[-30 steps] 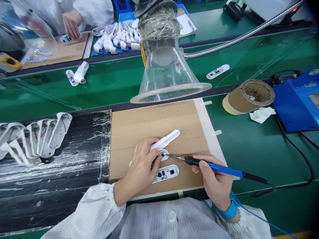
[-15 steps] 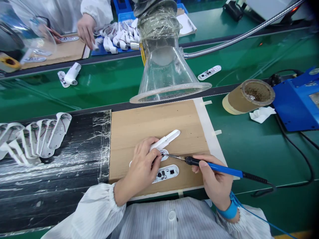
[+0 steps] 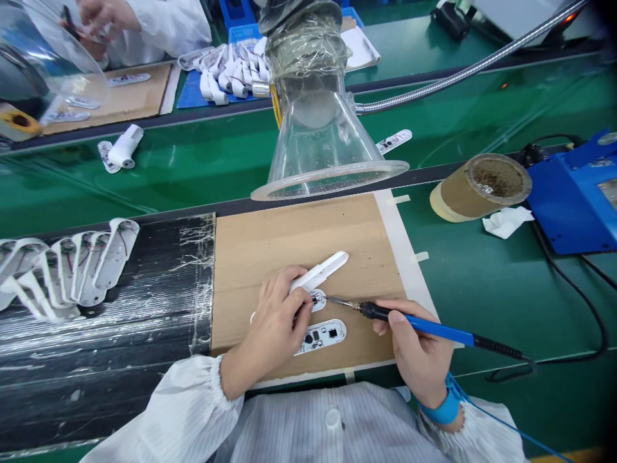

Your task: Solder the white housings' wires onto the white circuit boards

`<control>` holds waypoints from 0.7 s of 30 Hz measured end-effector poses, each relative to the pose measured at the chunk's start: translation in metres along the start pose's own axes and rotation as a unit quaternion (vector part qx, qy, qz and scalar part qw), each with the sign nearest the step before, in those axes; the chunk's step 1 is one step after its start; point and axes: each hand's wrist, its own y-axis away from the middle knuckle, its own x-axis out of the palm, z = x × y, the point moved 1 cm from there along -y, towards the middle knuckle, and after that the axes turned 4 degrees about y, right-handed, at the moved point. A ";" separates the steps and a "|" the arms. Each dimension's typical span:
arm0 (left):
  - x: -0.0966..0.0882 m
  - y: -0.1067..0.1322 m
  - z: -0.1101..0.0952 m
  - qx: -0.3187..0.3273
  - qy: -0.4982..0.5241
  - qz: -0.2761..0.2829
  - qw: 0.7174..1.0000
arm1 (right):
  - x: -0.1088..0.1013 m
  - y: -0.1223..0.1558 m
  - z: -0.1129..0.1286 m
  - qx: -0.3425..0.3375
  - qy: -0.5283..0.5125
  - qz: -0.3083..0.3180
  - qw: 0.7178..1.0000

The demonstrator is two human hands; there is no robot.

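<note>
My left hand (image 3: 279, 315) lies over a white plastic housing (image 3: 321, 271) and a small white circuit board (image 3: 319, 299) on the cardboard. Its thumb and forefinger are pinched together at the board's end; what is between them is too small to make out. In my right hand (image 3: 419, 347) is a soldering iron (image 3: 434, 328) with a blue handle, held like a pen. The iron's tip points left, close by the board; contact cannot be told. Just below lies a second circuit board (image 3: 328, 335), partly covered by my left hand.
Above the cardboard (image 3: 289, 238) hangs a clear fume hood (image 3: 322, 141). White housings (image 3: 108, 254) with wires lie at left. A brown cup (image 3: 477, 186), crumpled tissue (image 3: 507, 222) and blue stand (image 3: 573, 199) are at right. Across the green belt (image 3: 193, 161), a co-worker's hands (image 3: 108, 19) work.
The soldering iron and my right hand have shifted slightly right. Parts on the green belt have moved left. The co-worker's hand has left the pile of housings and come up to the other hand.
</note>
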 end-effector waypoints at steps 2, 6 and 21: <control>0.000 0.000 0.000 0.000 0.001 -0.001 1.000 | 0.000 -0.001 0.001 0.000 0.001 -0.001 1.000; -0.001 -0.001 0.000 -0.007 0.002 0.003 1.000 | 0.001 -0.001 0.002 0.006 -0.001 -0.007 1.000; -0.005 0.001 0.000 -0.007 0.036 0.015 0.999 | 0.000 0.000 -0.002 0.015 -0.010 -0.020 1.000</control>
